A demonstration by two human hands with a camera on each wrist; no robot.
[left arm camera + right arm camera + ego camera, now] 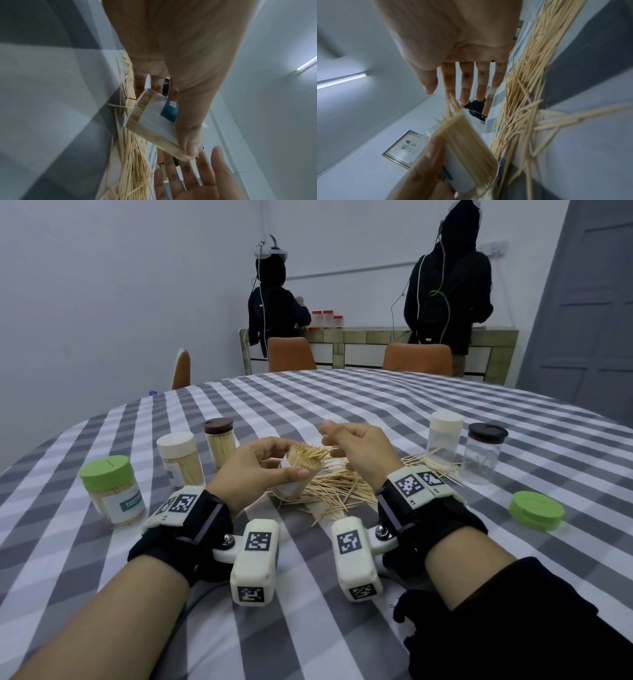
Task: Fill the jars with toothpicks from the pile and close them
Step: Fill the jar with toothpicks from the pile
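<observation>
In the middle of the frame, the left hand [255,465] grips a tilted jar [294,474] full of toothpicks above the pile [334,491]. The right hand [359,450] is beside the jar mouth, fingers [465,81] spread and straight.

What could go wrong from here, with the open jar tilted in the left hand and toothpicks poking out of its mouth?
1. The jar, held tilted by the left hand, is packed past its rim; protruding toothpicks could slide out onto the pile.
2. The green lid may not seat while tips stick out.
3. The right hand, with straight fingers at the tips, could knock sticks askew.
</observation>
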